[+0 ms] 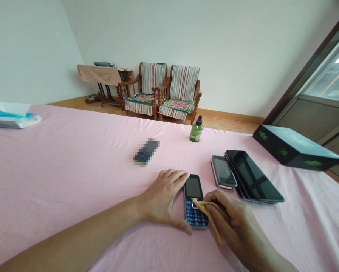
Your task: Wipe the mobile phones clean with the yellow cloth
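A blue keypad phone (193, 186) lies face up on the pink cloth, its screen toward the far side. My left hand (165, 200) braces it from the left, fingertips at the upper corner and thumb near the lower corner. In my right hand (233, 219) a folded yellow cloth (211, 215) is pinched, and its tip touches the phone around the navigation key. Part of the keypad is covered by that cloth. Farther off, a second phone (147, 152) lies blurred by pixelation.
Right of my hands lie a silver-edged phone (224, 172) and a stack of dark tablets or phones (254, 175). Beyond stand a green spray bottle (196, 131) and a black box (288, 149). A tissue pack (16, 119) sits far left on the pink tablecloth (81, 162).
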Available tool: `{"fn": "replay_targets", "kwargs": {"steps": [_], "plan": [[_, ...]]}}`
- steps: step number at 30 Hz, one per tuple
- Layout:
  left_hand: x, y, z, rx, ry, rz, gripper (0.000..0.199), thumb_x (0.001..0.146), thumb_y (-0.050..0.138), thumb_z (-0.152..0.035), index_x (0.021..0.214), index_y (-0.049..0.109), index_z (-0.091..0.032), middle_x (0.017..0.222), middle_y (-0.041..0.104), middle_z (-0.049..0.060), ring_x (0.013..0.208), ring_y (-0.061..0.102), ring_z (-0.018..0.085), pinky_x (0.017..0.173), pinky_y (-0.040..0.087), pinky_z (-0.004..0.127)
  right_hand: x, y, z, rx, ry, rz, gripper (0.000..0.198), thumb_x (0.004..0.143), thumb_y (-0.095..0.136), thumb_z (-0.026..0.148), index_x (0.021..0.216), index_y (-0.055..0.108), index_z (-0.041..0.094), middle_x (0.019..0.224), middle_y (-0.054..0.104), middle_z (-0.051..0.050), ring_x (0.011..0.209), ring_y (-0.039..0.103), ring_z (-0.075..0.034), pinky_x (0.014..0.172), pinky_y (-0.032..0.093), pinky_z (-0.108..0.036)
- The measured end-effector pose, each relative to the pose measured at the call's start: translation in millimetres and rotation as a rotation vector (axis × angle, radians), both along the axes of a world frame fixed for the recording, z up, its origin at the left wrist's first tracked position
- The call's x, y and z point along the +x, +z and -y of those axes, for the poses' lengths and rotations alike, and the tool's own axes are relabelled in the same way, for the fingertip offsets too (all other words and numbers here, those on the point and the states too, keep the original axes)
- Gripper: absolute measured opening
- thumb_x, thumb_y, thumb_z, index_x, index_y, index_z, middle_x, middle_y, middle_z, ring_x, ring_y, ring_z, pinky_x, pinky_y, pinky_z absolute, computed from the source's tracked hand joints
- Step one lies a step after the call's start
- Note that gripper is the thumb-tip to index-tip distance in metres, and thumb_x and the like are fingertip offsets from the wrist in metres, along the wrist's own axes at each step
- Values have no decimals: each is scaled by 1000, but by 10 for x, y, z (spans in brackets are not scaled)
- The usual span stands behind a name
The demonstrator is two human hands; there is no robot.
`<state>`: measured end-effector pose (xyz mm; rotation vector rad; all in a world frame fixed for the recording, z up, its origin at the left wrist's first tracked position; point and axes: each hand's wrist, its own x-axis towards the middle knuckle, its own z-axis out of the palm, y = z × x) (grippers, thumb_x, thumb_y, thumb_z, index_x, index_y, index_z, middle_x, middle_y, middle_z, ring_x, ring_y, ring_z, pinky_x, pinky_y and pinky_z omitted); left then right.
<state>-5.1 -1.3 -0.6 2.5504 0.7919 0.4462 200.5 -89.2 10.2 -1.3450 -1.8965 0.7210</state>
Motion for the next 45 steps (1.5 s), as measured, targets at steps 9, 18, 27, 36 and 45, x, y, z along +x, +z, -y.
{"fn": "replay_targets", "kwargs": {"steps": [9,18,27,36,45], "plan": [[0,16,2,-6,6,-18,119,52,76,-75,144,35,-12,144,42,19,128,39,39,109,29,53,-15,24,1,44,42,-13,25,99,43,26,83,60,20,81,57,-4,74,56,-16,65,47,-27],[1,16,4,-19,12,-12,120,51,77,-75,144,36,-12,144,42,19,128,38,39,109,28,52,74,13,75,172,16,212,19,90,54,24,109,50,22,100,58,-8,89,58,-22,74,52,-37],[-9,-13,-8,-7,3,29,118,51,75,-76,144,35,-17,143,43,18,127,40,39,107,30,53,149,54,110,232,-13,397,4,89,51,23,86,51,21,83,56,-7,74,55,-21,64,47,-35],[-11,5,2,4,-5,-9,118,53,74,-77,144,35,-13,144,42,19,129,38,39,108,28,54,193,1,37,-4,-103,175,26,97,38,32,77,52,21,70,57,-2,63,55,-16,55,41,-26],[-22,52,43,-16,4,114,110,61,71,-76,146,28,-19,146,37,19,133,34,39,110,27,55,134,-38,-5,-184,-116,-105,38,98,37,44,75,54,20,67,50,2,61,47,-13,51,37,-20]]}}
